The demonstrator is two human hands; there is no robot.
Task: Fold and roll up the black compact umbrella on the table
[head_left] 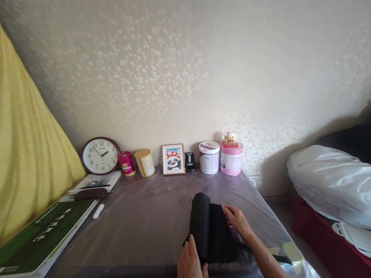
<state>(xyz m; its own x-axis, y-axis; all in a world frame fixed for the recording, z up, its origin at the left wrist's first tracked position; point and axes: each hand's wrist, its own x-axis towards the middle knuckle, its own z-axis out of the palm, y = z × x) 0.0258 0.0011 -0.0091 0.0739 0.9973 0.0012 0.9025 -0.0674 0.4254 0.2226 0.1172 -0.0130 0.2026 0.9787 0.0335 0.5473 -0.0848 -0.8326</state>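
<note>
Black roll [202,224] sits nr the front edge of the table [141,214], between both hands. L hand [190,270] has its fingers drawn in narrow, holding the roll's lower end. R hand [236,221] is at the right edge of the flat flap [220,236]; can't tell if its fingers grip or just touch.

Progress, my guess: approx halfway. One part's a neat cylinder; the flap lies unrolled, & the strap [281,258] trails loose to the right, unfastened.

Containers along the wall: magenta tin [127,164], cream tin [145,164], white tub w/ purple-trimmed lid [209,158], pink-lidded tub [231,162] w/ a figurine [230,138] on top. Contents n/a, can't see in. White bag [340,183], far right, bulges; contents unclear.
</note>
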